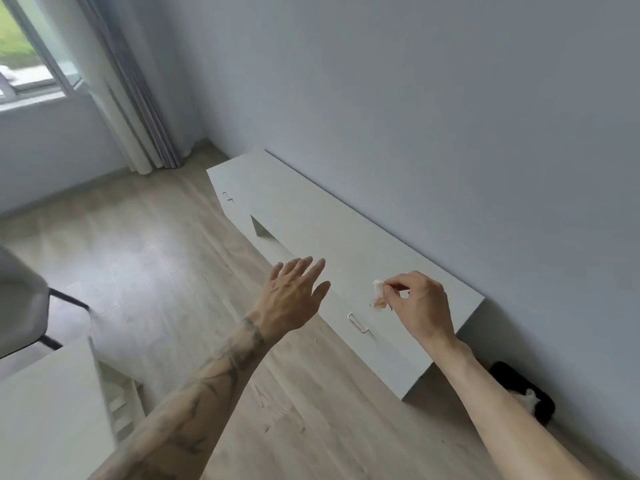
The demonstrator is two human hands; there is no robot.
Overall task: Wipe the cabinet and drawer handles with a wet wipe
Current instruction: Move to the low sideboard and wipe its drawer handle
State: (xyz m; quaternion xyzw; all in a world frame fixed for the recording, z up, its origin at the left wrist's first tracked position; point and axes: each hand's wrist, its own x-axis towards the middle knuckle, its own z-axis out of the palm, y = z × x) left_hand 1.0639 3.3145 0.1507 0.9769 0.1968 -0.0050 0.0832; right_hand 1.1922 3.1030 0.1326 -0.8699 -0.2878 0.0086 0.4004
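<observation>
Wet wipe [378,292] pinched in right hand [420,306] fingers, left hand [294,296] fingers spread

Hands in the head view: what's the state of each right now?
Left hand: open, fingers spread, holding nothing.
Right hand: pinches a crumpled wet wipe.

Hands: two, the left hand [294,299] and the right hand [420,306]
Wipes: one wet wipe [379,289]
Cabinets: one low white cabinet [311,209]
Handles: two on the cabinet front, a near handle [357,322] and a far handle [227,196]
Windows: one window [31,64]
Curtains: one curtain [138,98]
Chairs: one chair [20,299]
Worktops: one white worktop [45,410]
Floor: one black object [519,389], too unclear to name
</observation>
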